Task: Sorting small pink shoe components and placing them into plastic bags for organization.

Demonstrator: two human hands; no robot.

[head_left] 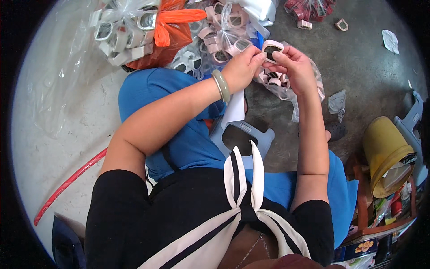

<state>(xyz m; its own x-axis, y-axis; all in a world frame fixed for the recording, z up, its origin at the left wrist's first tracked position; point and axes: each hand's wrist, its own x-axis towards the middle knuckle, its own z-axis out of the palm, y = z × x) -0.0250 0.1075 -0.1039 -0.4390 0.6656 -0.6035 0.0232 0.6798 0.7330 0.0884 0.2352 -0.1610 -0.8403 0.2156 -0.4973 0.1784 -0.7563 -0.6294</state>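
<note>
My right hand [298,69] pinches a small pale pink D-shaped plastic frame [272,43], with the thumb across its dark opening. Closed at the frame's left edge is my left hand [244,67], its thumb and forefinger pressed together there. The inner fingertips are partly hidden. Just below the hands lies an open clear plastic bag [295,105] with several similar pink pieces [274,82] in it. A knotted clear bag of pink frames [221,40] stands beyond my left hand.
At the far left are a bag of white frames [121,38] and an orange bag [179,54]. A blue-grey plastic stool [262,139] stands between my legs. To the right are a yellow bucket [380,143] and scraps [337,103]. A red tube [67,184] lies left.
</note>
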